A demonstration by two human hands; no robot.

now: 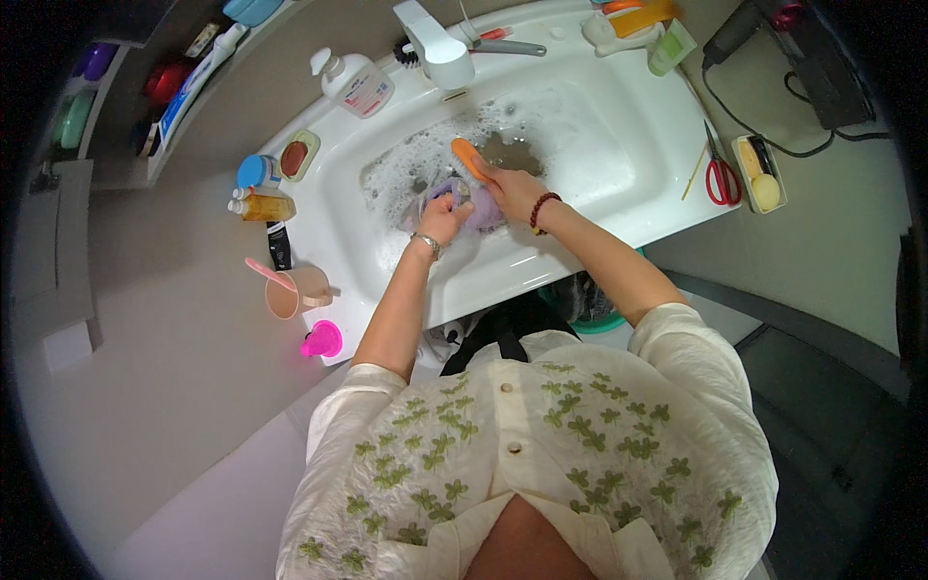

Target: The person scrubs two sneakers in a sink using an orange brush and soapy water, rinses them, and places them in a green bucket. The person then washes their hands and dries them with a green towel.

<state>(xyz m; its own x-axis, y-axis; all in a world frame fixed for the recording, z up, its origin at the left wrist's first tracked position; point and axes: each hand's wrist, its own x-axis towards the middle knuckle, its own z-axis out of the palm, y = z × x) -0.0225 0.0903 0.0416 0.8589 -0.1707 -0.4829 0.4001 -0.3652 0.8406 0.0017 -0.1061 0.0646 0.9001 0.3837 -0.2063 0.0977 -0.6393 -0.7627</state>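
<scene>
Over the white sink basin (pixel 602 188), my left hand (pixel 444 220) grips a wet lavender item (pixel 484 210). It looks like a shoe or a piece of fabric; the hands hide part of it, so I cannot tell which. My right hand (pixel 518 194) is closed around an orange-backed scrub brush (pixel 467 156), held at the item's upper edge. The bristles are mostly out of sight. Murky water (pixel 511 151) with white suds (pixel 391 170) surrounds the item in the basin.
A white faucet (pixel 435 47) overhangs the basin beside a pump bottle (pixel 355 83). Along the left rim stand a soap dish (pixel 308 148), small bottles (pixel 264 205) and a peach cup (pixel 297 290). Red-handled scissors (pixel 720 174) lie on the right rim. Below is a green tub (pixel 602 324).
</scene>
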